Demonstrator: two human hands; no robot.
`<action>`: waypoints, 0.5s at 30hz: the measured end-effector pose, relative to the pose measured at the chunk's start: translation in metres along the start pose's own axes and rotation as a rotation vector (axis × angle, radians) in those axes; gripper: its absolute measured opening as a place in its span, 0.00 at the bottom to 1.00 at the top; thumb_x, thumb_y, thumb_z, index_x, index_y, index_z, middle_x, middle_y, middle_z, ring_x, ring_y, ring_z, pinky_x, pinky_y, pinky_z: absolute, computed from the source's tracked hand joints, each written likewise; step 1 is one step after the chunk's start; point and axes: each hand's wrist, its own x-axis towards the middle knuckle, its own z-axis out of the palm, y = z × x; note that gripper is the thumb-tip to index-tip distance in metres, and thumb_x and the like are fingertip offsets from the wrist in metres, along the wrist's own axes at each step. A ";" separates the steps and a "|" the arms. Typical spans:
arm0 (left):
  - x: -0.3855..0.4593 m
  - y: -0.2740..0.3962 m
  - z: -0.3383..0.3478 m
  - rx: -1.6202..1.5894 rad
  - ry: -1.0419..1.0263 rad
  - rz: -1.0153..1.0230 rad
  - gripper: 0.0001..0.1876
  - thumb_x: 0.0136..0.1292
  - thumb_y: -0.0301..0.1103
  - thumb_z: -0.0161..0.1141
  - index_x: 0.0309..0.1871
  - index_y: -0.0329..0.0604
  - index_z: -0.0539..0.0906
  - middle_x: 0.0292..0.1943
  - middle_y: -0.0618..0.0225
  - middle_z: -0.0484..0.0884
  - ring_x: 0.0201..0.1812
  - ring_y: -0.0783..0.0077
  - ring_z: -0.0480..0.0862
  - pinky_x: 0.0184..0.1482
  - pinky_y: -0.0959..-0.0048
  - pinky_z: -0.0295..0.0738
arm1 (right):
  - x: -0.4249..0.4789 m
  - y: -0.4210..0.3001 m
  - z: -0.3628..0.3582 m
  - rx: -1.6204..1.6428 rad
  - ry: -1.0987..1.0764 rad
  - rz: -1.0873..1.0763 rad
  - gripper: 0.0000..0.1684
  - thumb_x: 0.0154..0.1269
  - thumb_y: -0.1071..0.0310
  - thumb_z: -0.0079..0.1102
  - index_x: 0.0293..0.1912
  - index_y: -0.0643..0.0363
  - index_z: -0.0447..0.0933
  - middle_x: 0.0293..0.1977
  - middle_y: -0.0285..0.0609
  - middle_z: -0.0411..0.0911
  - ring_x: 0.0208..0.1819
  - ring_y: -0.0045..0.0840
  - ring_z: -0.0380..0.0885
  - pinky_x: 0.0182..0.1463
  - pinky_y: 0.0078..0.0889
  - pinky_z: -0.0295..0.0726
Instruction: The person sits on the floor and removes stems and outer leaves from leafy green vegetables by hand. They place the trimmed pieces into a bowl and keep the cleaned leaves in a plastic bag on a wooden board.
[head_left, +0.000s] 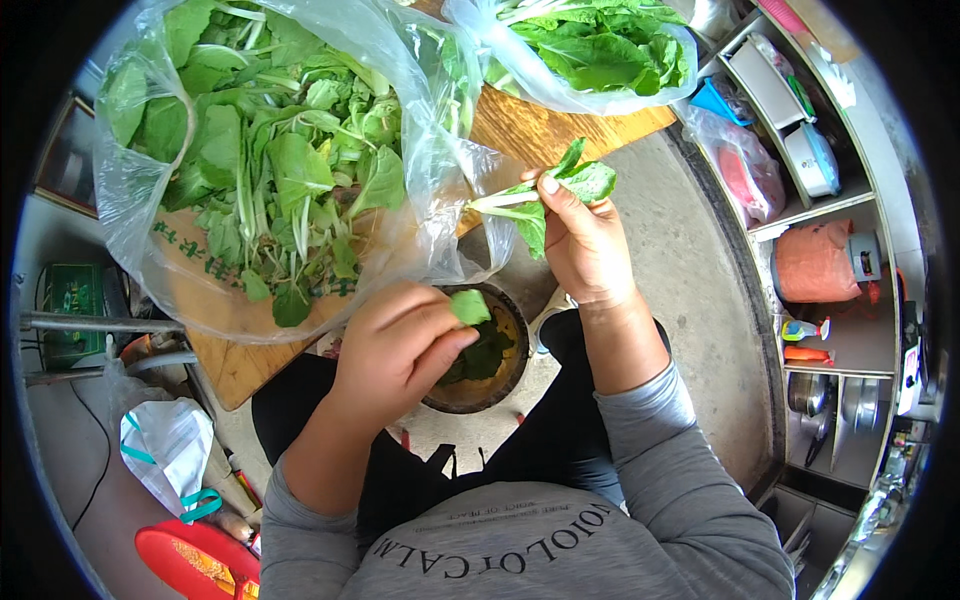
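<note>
My right hand pinches a small leafy green plant with pale stems, to the right of the plastic bag's edge. Between the thumb and fingers of my left hand is a torn piece of green leaf, above a round bin on the floor that has dark green leaves in it. A large heap of leafy greens lies in an open clear plastic bag on the wooden table. Farther back, a second clear bag holds more greens.
The wooden table's corner is at my left. Along the right runs a shelf unit with boxes, spray bottles and metal pots. A white bag and a red plastic object are at the lower left. My legs flank the bin.
</note>
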 end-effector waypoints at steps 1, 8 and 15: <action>0.000 -0.003 0.002 -0.010 -0.016 0.027 0.11 0.54 0.26 0.67 0.42 0.39 0.83 0.31 0.62 0.80 0.31 0.61 0.79 0.34 0.69 0.73 | 0.001 0.001 0.001 0.000 0.002 0.005 0.08 0.64 0.72 0.61 0.44 0.61 0.79 0.41 0.42 0.82 0.44 0.24 0.79 0.54 0.29 0.76; 0.003 -0.013 0.014 -0.113 0.049 -0.265 0.12 0.55 0.23 0.67 0.43 0.39 0.83 0.33 0.67 0.82 0.33 0.73 0.80 0.36 0.77 0.75 | -0.002 0.009 0.000 -0.023 -0.093 0.019 0.08 0.65 0.72 0.60 0.44 0.61 0.80 0.41 0.43 0.82 0.44 0.25 0.80 0.53 0.30 0.77; -0.002 -0.013 0.008 -0.166 0.487 -0.216 0.19 0.51 0.25 0.71 0.47 0.43 0.79 0.30 0.67 0.77 0.27 0.78 0.74 0.27 0.80 0.69 | -0.016 0.009 0.009 -0.166 -0.092 -0.032 0.07 0.64 0.74 0.61 0.43 0.63 0.80 0.40 0.45 0.82 0.42 0.26 0.80 0.52 0.32 0.78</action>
